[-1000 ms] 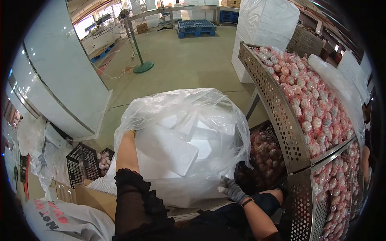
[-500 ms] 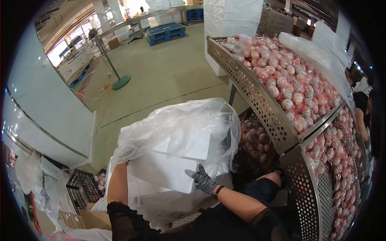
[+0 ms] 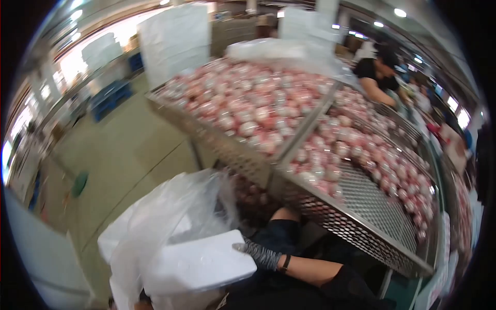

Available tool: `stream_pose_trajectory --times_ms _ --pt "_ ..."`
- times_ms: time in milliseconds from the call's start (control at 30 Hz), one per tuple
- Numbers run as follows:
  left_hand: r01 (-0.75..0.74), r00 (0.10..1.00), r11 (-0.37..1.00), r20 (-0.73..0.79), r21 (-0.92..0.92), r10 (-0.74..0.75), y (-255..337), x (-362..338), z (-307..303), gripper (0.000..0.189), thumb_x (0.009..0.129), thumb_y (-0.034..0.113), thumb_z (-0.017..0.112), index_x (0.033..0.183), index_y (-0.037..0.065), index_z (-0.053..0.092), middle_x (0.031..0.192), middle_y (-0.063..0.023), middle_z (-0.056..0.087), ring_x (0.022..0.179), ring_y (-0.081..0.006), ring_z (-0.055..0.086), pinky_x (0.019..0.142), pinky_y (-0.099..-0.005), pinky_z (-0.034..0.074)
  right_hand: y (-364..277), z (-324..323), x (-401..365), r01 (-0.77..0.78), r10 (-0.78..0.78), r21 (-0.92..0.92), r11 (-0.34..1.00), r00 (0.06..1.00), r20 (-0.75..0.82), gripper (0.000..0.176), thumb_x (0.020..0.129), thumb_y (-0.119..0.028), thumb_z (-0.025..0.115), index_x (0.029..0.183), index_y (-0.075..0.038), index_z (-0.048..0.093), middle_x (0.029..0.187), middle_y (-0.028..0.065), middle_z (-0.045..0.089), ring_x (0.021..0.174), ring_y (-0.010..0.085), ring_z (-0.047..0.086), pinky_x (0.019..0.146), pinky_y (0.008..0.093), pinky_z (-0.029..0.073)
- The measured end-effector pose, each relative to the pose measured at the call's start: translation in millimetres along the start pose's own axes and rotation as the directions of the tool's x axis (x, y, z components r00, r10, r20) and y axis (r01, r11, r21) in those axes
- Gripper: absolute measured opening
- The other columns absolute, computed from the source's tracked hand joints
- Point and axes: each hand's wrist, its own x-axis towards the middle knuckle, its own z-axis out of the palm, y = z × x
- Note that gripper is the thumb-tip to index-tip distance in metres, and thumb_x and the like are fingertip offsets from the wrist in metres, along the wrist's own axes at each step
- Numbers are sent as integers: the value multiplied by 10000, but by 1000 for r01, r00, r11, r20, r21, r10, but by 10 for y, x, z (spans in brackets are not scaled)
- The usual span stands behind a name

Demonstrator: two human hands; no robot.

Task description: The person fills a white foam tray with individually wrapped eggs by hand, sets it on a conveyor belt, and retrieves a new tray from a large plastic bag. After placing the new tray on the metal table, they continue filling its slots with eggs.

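While gripping the right edge of the white foam box [image 3: 199, 266], the gloved right hand [image 3: 261, 254] is laying its thumb on top, with the other fingers curling under and out of sight. Box is sitting low in frame, touching the clear plastic bag [image 3: 165, 217], near the perforated steel table [image 3: 356, 227]. Pink-wrapped fruit [image 3: 258, 103] is lying heaped across that table. Another person [image 3: 380, 77] is leaning at its far side. Left hand is not showing; cannot tell its fingers.
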Motion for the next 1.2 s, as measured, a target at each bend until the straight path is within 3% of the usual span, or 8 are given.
stream_pose_trajectory --times_ms 200,567,733,833,900,933,967,1200 --pt "-19 970 972 230 -234 74 396 -116 1095 534 886 341 513 1318 53 391 1232 -124 516 1091 -240 527 917 -381 451 -876 -304 -1399 312 -454 -641 701 888 -64 1034 763 -581 597 1393 75 104 1446 268 101 1370 324 51 1106 365 89" --pt "-147 539 941 774 -304 334 1215 -615 4154 383 900 261 479 1196 17 481 1072 -74 569 945 -158 573 800 -295 489 -2371 -1123 -3899 441 -613 -431 788 635 -471 863 761 -448 678 1377 -13 258 1288 133 427 1154 210 450 969 341 387" --pt "443 238 893 951 75 -198 1680 -1086 5671 414 937 340 461 1239 57 480 1145 -56 571 1071 -178 537 903 -346 462 -2278 -1999 -4535 335 -473 -366 868 336 -815 717 832 -516 564 1274 26 407 1146 130 541 1074 174 512 943 328 410" --pt "162 156 933 925 321 -346 1325 -802 6273 395 904 390 510 1180 108 532 1073 -16 603 952 -153 579 804 -352 491 -2072 -2570 -4761 454 -465 -323 830 244 -851 450 767 -399 708 1032 -59 577 916 63 625 804 157 586 764 293 507" --pt "144 104 911 910 386 -402 1227 -757 6469 400 884 413 534 1159 121 543 1056 2 603 923 -141 579 783 -335 488 -1999 -2730 -4995 -343 -174 -391 854 520 -836 544 953 -405 355 1310 6 366 1274 111 470 1095 208 477 992 367 343" --pt "134 80 899 900 416 -428 1160 -721 6596 403 875 425 545 1148 128 548 1048 11 603 908 -135 579 773 -326 486 -2065 -2487 -4904 -149 -36 -132 980 523 -852 486 966 -360 341 1305 -14 384 1252 113 488 1087 217 484 984 364 348" --pt "54 175 855 838 516 -517 1092 -695 6761 411 859 438 564 1127 128 557 1032 20 603 891 -135 571 764 -321 477 -1698 -3114 -4946 -237 -611 -845 479 602 -515 490 919 -440 419 1173 -26 484 1129 94 535 1008 190 511 921 330 392" --pt "-451 133 795 911 406 -390 874 -607 6847 434 860 417 569 1157 103 532 1044 10 598 917 -160 572 786 -322 473 -1371 -3412 -4917 -290 -374 -713 638 693 -616 451 948 -403 400 1200 -57 540 1128 52 589 1032 153 513 938 278 382"
